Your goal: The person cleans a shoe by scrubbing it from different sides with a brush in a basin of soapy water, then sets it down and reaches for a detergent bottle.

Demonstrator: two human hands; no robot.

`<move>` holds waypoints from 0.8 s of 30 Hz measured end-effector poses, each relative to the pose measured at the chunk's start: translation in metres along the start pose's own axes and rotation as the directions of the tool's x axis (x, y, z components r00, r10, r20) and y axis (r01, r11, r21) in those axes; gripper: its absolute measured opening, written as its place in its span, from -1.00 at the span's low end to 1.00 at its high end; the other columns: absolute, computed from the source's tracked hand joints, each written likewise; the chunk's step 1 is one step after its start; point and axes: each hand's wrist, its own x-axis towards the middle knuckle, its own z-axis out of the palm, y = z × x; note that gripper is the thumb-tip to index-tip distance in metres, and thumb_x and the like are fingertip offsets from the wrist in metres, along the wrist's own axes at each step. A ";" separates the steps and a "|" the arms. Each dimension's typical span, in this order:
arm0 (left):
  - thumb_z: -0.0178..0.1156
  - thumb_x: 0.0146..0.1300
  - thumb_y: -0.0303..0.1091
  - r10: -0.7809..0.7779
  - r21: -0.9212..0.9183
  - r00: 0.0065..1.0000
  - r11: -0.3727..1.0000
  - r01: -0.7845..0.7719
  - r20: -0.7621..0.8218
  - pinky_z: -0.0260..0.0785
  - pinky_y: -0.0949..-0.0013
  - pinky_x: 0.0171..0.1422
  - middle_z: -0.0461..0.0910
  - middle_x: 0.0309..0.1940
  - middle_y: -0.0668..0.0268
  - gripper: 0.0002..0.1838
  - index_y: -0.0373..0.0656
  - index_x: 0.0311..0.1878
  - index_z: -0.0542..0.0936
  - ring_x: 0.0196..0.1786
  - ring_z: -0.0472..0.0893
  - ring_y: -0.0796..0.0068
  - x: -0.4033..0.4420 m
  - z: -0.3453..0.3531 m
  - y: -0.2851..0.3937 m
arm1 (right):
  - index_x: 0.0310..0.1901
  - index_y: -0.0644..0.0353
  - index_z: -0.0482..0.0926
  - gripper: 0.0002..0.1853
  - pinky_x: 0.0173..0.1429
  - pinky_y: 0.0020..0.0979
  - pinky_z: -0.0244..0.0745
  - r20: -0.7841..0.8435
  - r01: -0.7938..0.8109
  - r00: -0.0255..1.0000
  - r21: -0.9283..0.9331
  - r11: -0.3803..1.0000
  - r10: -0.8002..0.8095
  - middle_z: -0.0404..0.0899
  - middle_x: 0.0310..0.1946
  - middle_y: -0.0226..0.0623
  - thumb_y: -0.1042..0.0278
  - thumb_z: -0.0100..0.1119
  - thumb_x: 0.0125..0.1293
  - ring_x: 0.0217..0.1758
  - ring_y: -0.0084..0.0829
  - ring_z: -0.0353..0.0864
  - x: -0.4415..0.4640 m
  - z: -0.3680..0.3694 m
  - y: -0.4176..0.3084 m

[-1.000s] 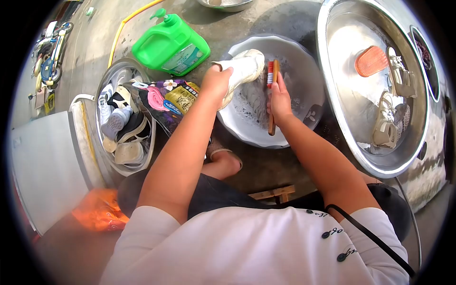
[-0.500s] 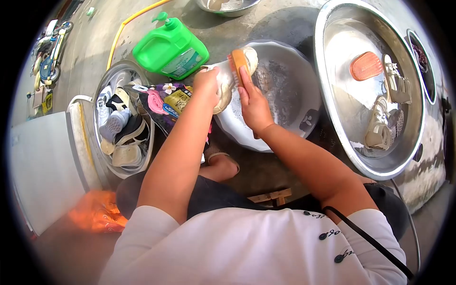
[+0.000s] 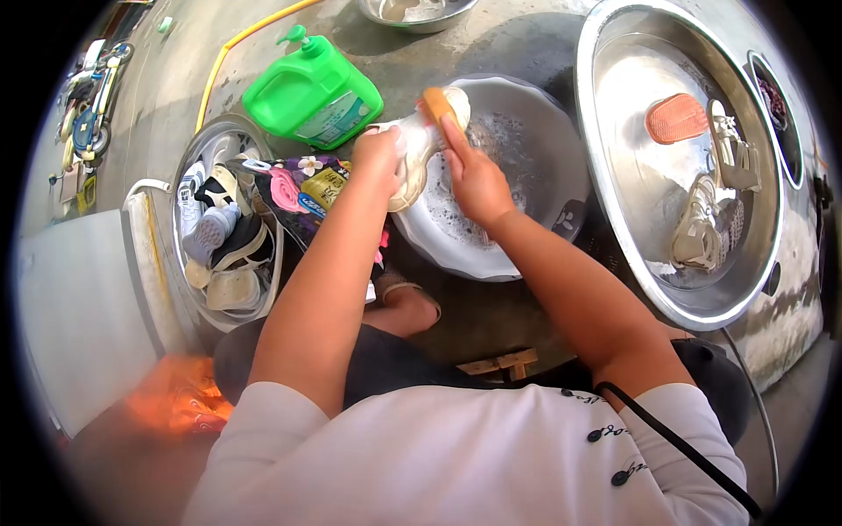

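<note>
My left hand point(image 3: 377, 158) is closed around a pale cream shoe point(image 3: 410, 186), which is tilted over the left rim of a grey-white basin point(image 3: 558, 167). In my right hand point(image 3: 481, 186) is a scrub brush point(image 3: 438, 103) with an orange-brown back. Its bristle side rests against the shoe's upper part, though the exact contact is blurred. Foamy water point(image 3: 452, 210) lies in the basin below both hands. Part of the shoe is hidden by my left fingers and the brush.
A large metal tub point(image 3: 595, 175) at right holds wet shoes point(image 3: 697, 230) and an orange-red sole-shaped piece point(image 3: 676, 119). A green pump jug point(image 3: 316, 92) stands at upper left, near a tub of several shoes point(image 3: 215, 230) and a patterned bag point(image 3: 294, 223). A yellow hose point(image 3: 230, 46) runs behind.
The brush has shifted slightly up and left along the shoe, its back now turned more toward me. My left hand and the shoe have moved a little left.
</note>
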 end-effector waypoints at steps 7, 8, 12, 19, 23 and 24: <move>0.06 0.32 -0.45 0.118 0.044 0.989 0.993 -0.114 -0.089 0.43 0.30 -0.02 0.59 -0.12 0.11 -0.72 -0.41 0.02 0.50 -0.11 0.60 0.36 -0.006 0.007 0.005 | 0.50 -0.25 0.05 -0.43 0.32 -0.22 0.33 -0.145 -0.142 0.971 0.292 0.946 0.190 0.43 0.23 0.11 0.20 -0.15 0.50 0.29 0.01 0.45 -0.005 0.007 0.018; 0.07 0.31 -0.46 0.108 -0.003 0.988 0.994 -0.109 -0.114 0.44 0.30 -0.03 0.58 -0.13 0.13 -0.73 -0.39 0.02 0.50 -0.12 0.59 0.36 0.002 0.003 0.008 | 0.50 -0.24 0.05 -0.43 0.34 -0.24 0.30 -0.100 -0.155 0.972 0.406 0.901 0.212 0.39 0.27 0.10 0.21 -0.14 0.51 0.33 -0.01 0.40 -0.015 0.020 0.012; 0.14 0.29 -0.44 0.080 -0.079 0.988 0.993 -0.092 -0.134 0.45 0.28 -0.04 0.56 -0.13 0.17 -0.70 -0.37 0.04 0.46 -0.12 0.58 0.34 0.007 -0.009 0.006 | 0.51 -0.19 0.04 -0.44 0.33 -0.25 0.31 0.015 -0.262 0.959 0.433 0.862 0.284 0.35 0.31 0.09 0.22 -0.17 0.52 0.31 -0.01 0.42 -0.025 0.028 0.020; 0.31 0.21 -0.39 0.085 -0.103 0.995 0.992 -0.079 0.051 0.52 0.25 -0.07 0.57 -0.07 0.00 -0.55 -0.53 0.03 0.43 -0.13 0.65 0.22 -0.013 0.007 0.016 | 0.50 -0.19 0.08 -0.45 -0.13 -0.34 0.49 0.027 -0.601 0.779 0.321 0.732 0.627 0.52 0.15 -0.19 0.20 -0.17 0.52 -0.27 -0.31 0.58 -0.012 -0.021 0.112; 0.33 0.18 -0.38 0.130 -0.023 0.992 0.991 -0.130 -0.002 0.50 0.24 -0.09 0.57 -0.07 -0.03 -0.54 -0.55 0.00 0.45 -0.13 0.65 0.21 -0.022 0.016 0.017 | 0.50 -0.19 0.09 -0.45 -0.39 -0.48 0.40 0.088 -0.379 0.899 0.648 0.661 0.430 0.52 0.06 -0.33 0.28 -0.16 0.52 -0.50 -0.58 0.36 -0.033 -0.008 0.050; 0.33 0.17 -0.34 0.162 0.021 0.986 0.987 -0.161 -0.032 0.48 0.26 -0.11 0.59 -0.11 -0.05 -0.55 -0.56 -0.05 0.47 -0.14 0.65 0.22 -0.017 0.016 0.013 | 0.50 -0.16 0.11 -0.44 -0.38 -0.47 0.40 0.011 -0.238 0.947 0.694 0.679 0.320 0.51 0.07 -0.34 0.31 -0.14 0.50 -0.50 -0.58 0.37 -0.040 -0.003 0.030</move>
